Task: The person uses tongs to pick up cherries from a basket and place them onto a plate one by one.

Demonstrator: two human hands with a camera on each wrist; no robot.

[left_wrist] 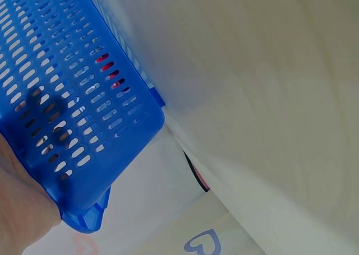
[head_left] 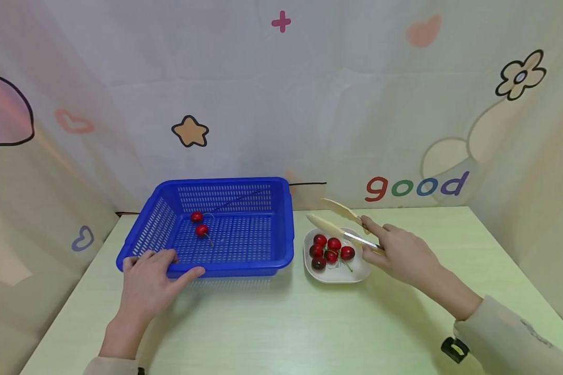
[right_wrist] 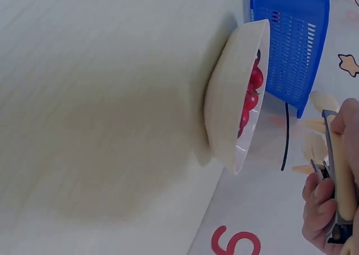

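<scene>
My left hand (head_left: 151, 284) grips the near rim of a blue plastic basket (head_left: 236, 269), fingers over the edge and thumb lying along the front. Two red cherries (head_left: 202, 230) with stems lie on the basket's slotted floor, toward its left side. In my right hand (head_left: 405, 255) is a pair of tongs (head_left: 326, 225) with cream tips, held by its arms. The tips stand apart with nothing between them, above the far edge of a white dish (head_left: 339, 278). Several red and dark cherries (head_left: 330, 256) sit in that dish; the right wrist view shows its side and the tongs (right_wrist: 338, 171) beyond.
Basket and dish stand side by side on a pale green table (head_left: 272, 328), the dish to the right. Behind them hangs a printed cloth backdrop (head_left: 281, 104) with a star, hearts and the word "good". A dark band (head_left: 455, 349) shows by the right sleeve.
</scene>
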